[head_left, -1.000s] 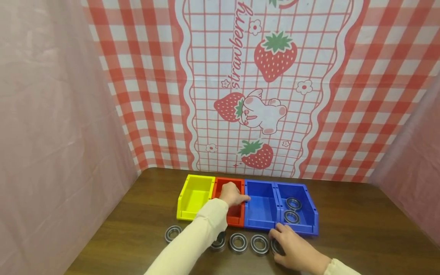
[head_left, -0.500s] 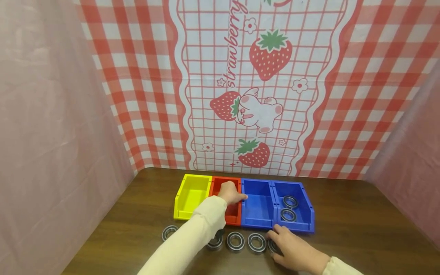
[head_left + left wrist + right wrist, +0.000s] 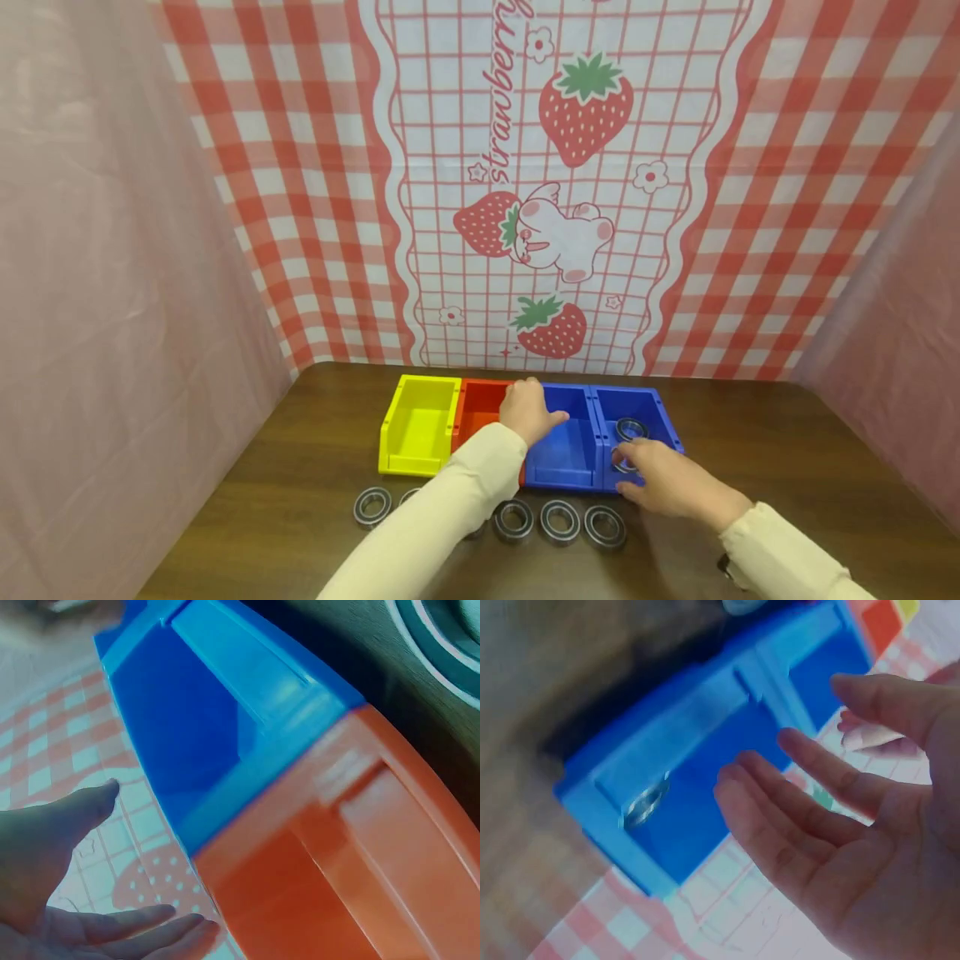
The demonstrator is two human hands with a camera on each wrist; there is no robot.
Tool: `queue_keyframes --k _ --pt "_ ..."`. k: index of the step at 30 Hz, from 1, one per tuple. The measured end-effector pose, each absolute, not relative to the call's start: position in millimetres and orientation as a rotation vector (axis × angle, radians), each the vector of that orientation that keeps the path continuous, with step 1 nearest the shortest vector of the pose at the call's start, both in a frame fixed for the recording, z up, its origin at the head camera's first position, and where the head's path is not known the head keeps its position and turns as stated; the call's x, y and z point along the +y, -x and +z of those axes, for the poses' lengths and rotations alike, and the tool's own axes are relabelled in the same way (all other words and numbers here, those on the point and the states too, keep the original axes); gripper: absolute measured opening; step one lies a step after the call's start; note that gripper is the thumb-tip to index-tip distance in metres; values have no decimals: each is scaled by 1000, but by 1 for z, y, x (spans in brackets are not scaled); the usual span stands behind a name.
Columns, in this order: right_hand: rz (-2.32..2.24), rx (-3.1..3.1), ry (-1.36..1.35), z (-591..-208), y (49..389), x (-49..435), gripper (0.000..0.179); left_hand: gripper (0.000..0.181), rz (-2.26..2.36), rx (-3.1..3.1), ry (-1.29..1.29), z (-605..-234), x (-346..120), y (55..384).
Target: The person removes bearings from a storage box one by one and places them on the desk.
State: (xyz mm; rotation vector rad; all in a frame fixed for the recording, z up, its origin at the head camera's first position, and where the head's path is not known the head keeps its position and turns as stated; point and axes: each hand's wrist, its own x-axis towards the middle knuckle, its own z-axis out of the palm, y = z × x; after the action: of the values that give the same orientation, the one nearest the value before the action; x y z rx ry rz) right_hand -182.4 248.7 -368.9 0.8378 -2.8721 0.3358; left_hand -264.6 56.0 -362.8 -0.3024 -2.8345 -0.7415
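Observation:
My left hand (image 3: 527, 412) hovers over the edge between the red bin (image 3: 477, 405) and the middle blue bin (image 3: 562, 458). In the left wrist view its fingers are loosely extended, the thumb (image 3: 94, 801) is spread away, and nothing is held. Over the front of the right blue bin (image 3: 667, 414) is my right hand (image 3: 671, 483); the right wrist view shows its fingers (image 3: 780, 799) relaxed and holding nothing. A ball bearing (image 3: 632, 428) lies in that bin, and a second one is partly hidden behind the right fingers. The rightmost bearing (image 3: 604, 527) of the front row lies on the table.
A yellow bin (image 3: 420, 463) stands at the left end of the joined bins. More bearings lie in a row before them, among them a left one (image 3: 372, 507) and a middle one (image 3: 513, 521); my left sleeve (image 3: 435, 508) covers some. A checked cloth (image 3: 322, 208) hangs behind.
My right hand has left the rightmost front bearing and moved up over the right blue bin. My left hand has shifted right, from inside the red bin toward the middle blue one.

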Motion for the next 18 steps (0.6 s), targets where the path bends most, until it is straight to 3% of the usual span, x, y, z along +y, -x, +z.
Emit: queue_keyframes --k 4,11,18 --pt "296 -2838 -792 -363 196 255 24 53 -771 -2826 346 -360 72 264" --pt "252 -2925 -686 -362 216 250 34 39 -941 -2910 456 -364 93 263" --pt "235 -2952 -658 -368 229 246 31 38 -958 -2954 421 -370 105 261"
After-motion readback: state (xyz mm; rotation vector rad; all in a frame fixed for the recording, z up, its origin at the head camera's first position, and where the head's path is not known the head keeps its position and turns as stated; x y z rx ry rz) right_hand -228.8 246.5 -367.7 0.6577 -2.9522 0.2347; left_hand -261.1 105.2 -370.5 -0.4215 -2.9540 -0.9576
